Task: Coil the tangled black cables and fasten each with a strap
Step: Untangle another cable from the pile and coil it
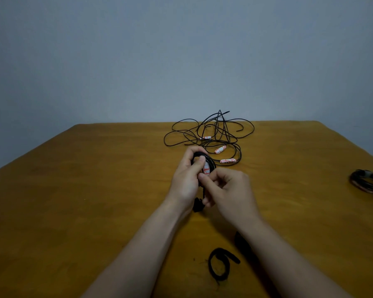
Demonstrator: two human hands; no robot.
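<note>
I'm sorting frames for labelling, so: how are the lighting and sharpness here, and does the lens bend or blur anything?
Head view: dim, even light, no glare on the table. Head view: the tangled cables, left hand, right hand and coiled cable they hold read fairly sharp; the bundle at the right edge is smeared. Head view: wide-angle stretch toward the corners.

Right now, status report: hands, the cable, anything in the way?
Left hand grips coiled cable. Right hand pinches the same coil. Tangled cables beyond, loose strap nearer; neither in the way.
</note>
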